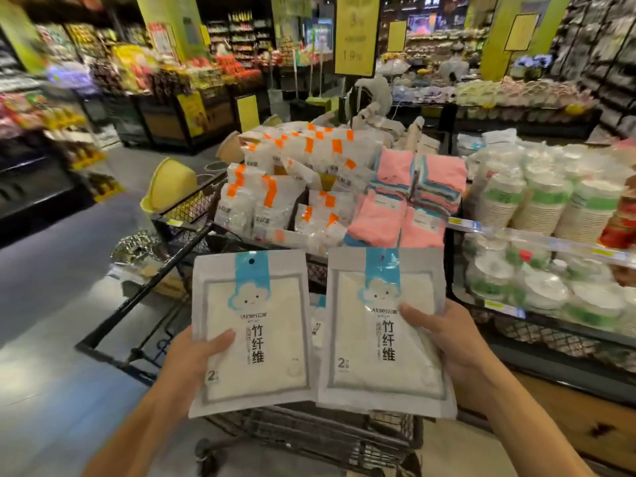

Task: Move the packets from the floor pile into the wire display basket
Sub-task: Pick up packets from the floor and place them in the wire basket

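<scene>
Fingers (220,340) gripping two upright packets (254,325), long axes vertical, blue tabs up

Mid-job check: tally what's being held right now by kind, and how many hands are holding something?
Cloud-logo packets with a blue header: 2, left packet in the left hand, right packet in the right hand
Hands gripping a packet: 2
Total things held: 2, above the wire display basket

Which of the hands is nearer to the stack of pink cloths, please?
The right. The right hand holds a packet just below the pink cloths. The left hand holds another packet farther left, under the orange-labelled bags.
</scene>
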Tool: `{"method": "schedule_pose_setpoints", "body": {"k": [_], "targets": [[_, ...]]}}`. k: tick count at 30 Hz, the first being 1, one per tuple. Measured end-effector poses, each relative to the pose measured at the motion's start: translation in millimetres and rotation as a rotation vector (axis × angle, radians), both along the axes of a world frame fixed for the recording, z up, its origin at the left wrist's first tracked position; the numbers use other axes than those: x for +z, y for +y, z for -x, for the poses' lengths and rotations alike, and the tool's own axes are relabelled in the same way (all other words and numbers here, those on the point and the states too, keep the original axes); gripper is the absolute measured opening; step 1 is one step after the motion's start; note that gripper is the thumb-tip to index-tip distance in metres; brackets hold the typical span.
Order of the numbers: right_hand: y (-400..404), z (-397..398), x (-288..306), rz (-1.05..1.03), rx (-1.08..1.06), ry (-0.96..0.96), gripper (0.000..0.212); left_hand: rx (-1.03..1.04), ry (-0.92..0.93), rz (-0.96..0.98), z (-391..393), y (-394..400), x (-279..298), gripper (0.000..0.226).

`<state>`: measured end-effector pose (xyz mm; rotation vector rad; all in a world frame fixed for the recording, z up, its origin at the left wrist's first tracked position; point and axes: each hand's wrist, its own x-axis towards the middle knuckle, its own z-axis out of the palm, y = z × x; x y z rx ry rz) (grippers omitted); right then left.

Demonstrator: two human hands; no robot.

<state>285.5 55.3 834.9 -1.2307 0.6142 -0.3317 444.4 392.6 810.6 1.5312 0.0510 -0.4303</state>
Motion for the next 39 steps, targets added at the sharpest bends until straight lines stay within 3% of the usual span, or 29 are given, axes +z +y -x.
{"method": "schedule_pose_setpoints", "body": {"k": [8,16,21,29,39], "targets": [[43,-81,-23,-0.014,-0.073,0.064,0.032,0.042,0.017,-0.045,-76,45,-19,0.031],[21,-141,-85,-0.022,-0.138,0.148,0.026,0.035,0.057,-0.116,-136,27,-64,0.035],[-1,-179,-131,-0.118,-0.165,0.216,0.036,0.051,0.106,-0.169,-173,14,-85,0.035],[-25,-246,-168,-0.130,-0.157,0.326,0.024,0.047,0.152,-0.230,-244,-34,-117,0.028],[-12,-307,-253,-0.077,-0.175,0.631,0.033,-0.119,0.292,-0.403,-332,-63,-226,0.025]]}}
